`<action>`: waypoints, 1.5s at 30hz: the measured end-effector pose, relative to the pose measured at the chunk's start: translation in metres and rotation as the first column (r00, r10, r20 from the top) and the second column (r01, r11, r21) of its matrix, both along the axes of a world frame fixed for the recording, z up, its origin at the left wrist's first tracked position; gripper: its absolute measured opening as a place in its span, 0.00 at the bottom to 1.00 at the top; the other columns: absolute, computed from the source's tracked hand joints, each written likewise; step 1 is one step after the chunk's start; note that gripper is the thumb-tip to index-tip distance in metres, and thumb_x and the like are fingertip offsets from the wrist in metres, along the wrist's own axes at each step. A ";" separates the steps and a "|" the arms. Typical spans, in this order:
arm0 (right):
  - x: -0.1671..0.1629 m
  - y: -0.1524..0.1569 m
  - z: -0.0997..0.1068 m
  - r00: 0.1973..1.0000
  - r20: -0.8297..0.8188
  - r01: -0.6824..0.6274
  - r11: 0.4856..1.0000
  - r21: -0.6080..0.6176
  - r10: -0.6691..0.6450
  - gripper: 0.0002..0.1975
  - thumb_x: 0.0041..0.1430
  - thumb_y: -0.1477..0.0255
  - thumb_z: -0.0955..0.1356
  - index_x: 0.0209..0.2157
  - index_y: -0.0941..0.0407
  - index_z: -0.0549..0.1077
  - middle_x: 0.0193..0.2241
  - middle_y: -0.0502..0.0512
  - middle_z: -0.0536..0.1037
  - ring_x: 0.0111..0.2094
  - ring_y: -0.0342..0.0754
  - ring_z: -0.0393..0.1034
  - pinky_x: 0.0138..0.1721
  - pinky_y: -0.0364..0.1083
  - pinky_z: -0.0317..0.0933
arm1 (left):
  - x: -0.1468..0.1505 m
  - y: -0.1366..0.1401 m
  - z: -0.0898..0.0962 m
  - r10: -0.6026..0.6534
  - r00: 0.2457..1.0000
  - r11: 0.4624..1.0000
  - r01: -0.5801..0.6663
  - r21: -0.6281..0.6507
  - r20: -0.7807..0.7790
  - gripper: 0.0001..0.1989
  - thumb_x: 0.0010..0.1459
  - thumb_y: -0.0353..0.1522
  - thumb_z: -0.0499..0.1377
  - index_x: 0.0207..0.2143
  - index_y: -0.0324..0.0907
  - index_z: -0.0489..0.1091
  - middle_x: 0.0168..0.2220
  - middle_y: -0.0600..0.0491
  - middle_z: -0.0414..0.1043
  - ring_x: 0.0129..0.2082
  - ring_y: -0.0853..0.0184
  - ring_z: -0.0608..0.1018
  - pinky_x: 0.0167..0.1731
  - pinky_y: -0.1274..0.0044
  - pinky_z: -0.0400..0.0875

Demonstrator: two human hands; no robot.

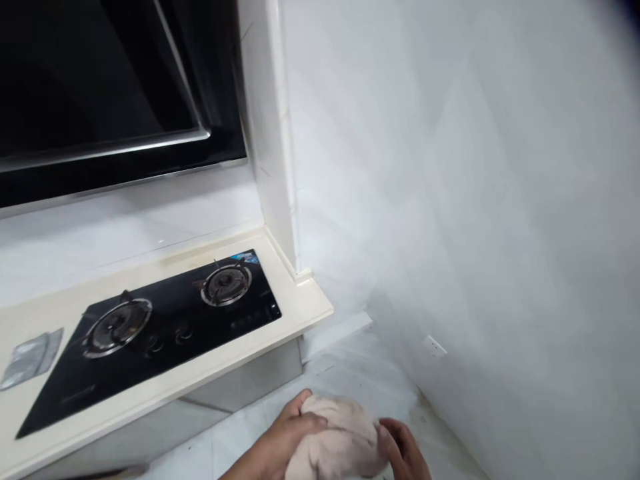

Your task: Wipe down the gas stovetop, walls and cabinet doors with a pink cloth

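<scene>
The left hand (289, 437) is clamped on a bunched, pale beige cloth (343, 437), thumb and fingers pressed into its folds. The right hand (404, 453) has its fingers bent against the cloth's other edge; whether it grips or only touches there, I cannot tell. Both hands and the cloth are in front of the black gas hob (175, 300), beyond its right end and clear of it.

Between the cloth and the hob runs the front edge of the cream worktop (303, 317), with a grey cabinet front (265, 373) below the hob. The hob carries a left burner (117, 327) and a right burner (227, 285), two knobs (184, 335) between them towards its front, and a blue sticker (246, 257) at its far right corner. Just left of the hob lies a silvery packet (33, 359). Above the hob hangs a glossy black hood (100, 87). Well to the hob's right, a white socket plate (435, 345) sits on the pale wall (465, 200).
</scene>
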State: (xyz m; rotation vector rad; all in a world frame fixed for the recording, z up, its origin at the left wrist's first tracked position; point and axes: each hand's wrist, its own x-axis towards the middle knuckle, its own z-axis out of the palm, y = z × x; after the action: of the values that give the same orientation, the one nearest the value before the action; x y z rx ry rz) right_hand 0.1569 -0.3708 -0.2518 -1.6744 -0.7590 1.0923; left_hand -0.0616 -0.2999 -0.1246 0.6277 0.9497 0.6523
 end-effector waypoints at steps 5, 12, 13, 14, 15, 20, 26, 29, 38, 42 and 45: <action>-0.026 0.014 -0.017 0.945 -0.303 -0.162 0.981 -0.104 0.124 0.43 0.40 0.31 0.66 0.47 0.48 0.75 0.49 0.65 0.78 0.48 0.63 0.75 0.45 0.59 0.70 | -0.014 -0.013 0.000 0.088 0.996 0.996 -0.088 0.000 0.031 0.27 0.44 0.40 0.71 0.45 0.42 0.67 0.38 0.51 0.73 0.40 0.62 0.77 0.44 0.71 0.70; -0.095 0.041 0.003 0.834 -0.345 -0.435 0.898 0.070 0.431 0.39 0.44 0.35 0.69 0.44 0.53 0.79 0.40 0.63 0.81 0.47 0.64 0.76 0.46 0.58 0.70 | -0.049 -0.002 -0.014 -0.094 0.885 0.861 0.302 0.409 -0.455 0.12 0.52 0.37 0.65 0.38 0.44 0.70 0.33 0.55 0.70 0.36 0.65 0.72 0.38 0.75 0.66; -0.102 0.047 0.007 0.830 -0.335 -0.454 0.889 0.059 0.446 0.40 0.44 0.35 0.69 0.43 0.55 0.80 0.38 0.63 0.81 0.44 0.63 0.76 0.46 0.58 0.71 | -0.059 0.004 -0.015 -0.035 0.860 0.851 0.293 0.437 -0.508 0.10 0.53 0.37 0.64 0.36 0.43 0.69 0.31 0.56 0.69 0.34 0.66 0.71 0.36 0.76 0.65; -0.108 0.053 0.011 0.832 -0.318 -0.465 0.884 0.042 0.453 0.40 0.43 0.36 0.70 0.41 0.57 0.80 0.36 0.63 0.81 0.41 0.62 0.76 0.45 0.57 0.71 | -0.071 0.012 -0.015 0.031 0.839 0.850 0.264 0.455 -0.544 0.09 0.53 0.37 0.63 0.34 0.43 0.67 0.30 0.57 0.66 0.33 0.67 0.69 0.35 0.76 0.63; -0.112 0.059 0.017 0.842 -0.301 -0.462 0.886 0.028 0.448 0.39 0.42 0.36 0.70 0.39 0.58 0.81 0.34 0.62 0.81 0.40 0.61 0.76 0.43 0.56 0.72 | -0.082 0.020 -0.015 0.085 0.823 0.855 0.230 0.466 -0.562 0.10 0.53 0.37 0.63 0.32 0.43 0.65 0.28 0.58 0.64 0.31 0.69 0.67 0.34 0.77 0.62; -0.124 0.104 0.062 0.919 -0.264 -0.286 0.956 0.071 0.294 0.38 0.46 0.42 0.73 0.47 0.60 0.78 0.40 0.62 0.82 0.43 0.60 0.76 0.45 0.54 0.71 | -0.128 0.057 -0.001 0.147 0.869 0.856 0.128 0.501 -0.473 0.16 0.52 0.42 0.64 0.32 0.42 0.64 0.27 0.60 0.58 0.30 0.71 0.63 0.32 0.78 0.59; -0.135 0.239 0.112 0.885 0.364 -0.296 0.955 -0.037 0.289 0.35 0.57 0.50 0.67 0.58 0.59 0.69 0.50 0.65 0.77 0.50 0.59 0.72 0.49 0.54 0.67 | -0.194 0.084 0.006 0.327 0.759 0.825 0.062 0.562 -0.563 0.17 0.57 0.44 0.59 0.43 0.43 0.71 0.34 0.55 0.67 0.30 0.70 0.68 0.32 0.77 0.63; -0.171 0.283 0.098 0.760 0.592 -0.228 0.963 -0.144 0.268 0.33 0.63 0.56 0.62 0.64 0.60 0.63 0.58 0.71 0.69 0.57 0.63 0.64 0.56 0.63 0.60 | -0.253 0.079 -0.016 0.423 0.623 0.811 0.065 0.582 -0.659 0.18 0.56 0.47 0.59 0.40 0.44 0.73 0.37 0.51 0.73 0.33 0.66 0.73 0.34 0.75 0.68; -0.292 0.224 0.045 0.359 0.805 -0.506 0.824 -0.257 0.472 0.20 0.65 0.60 0.65 0.56 0.46 0.72 0.59 0.61 0.66 0.55 0.66 0.58 0.55 0.64 0.51 | -0.405 0.026 -0.098 0.639 0.249 0.768 -0.150 0.623 -0.728 0.28 0.48 0.58 0.59 0.37 0.44 0.74 0.40 0.48 0.79 0.36 0.57 0.80 0.35 0.69 0.76; -0.329 0.193 0.033 0.209 0.757 -0.805 0.548 -0.226 0.619 0.17 0.55 0.63 0.72 0.48 0.44 0.76 0.55 0.55 0.70 0.51 0.60 0.61 0.52 0.59 0.54 | -0.409 0.041 -0.097 0.647 0.215 0.750 -0.011 0.661 -0.731 0.22 0.54 0.52 0.57 0.37 0.44 0.74 0.39 0.49 0.79 0.36 0.57 0.79 0.34 0.69 0.76; -0.296 0.191 0.022 0.339 0.703 -0.833 0.546 -0.084 0.625 0.19 0.46 0.70 0.73 0.43 0.44 0.79 0.50 0.50 0.75 0.51 0.56 0.63 0.53 0.54 0.56 | -0.413 0.059 -0.088 0.670 0.207 0.690 0.179 0.701 -0.713 0.17 0.58 0.47 0.55 0.36 0.45 0.75 0.38 0.49 0.79 0.40 0.55 0.79 0.42 0.67 0.75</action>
State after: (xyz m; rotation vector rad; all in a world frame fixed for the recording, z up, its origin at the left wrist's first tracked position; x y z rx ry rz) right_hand -0.1392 -0.1796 -0.2301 -1.4154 -2.2598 0.8209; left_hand -0.4749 -0.2409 -0.2128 1.7055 2.1255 0.9589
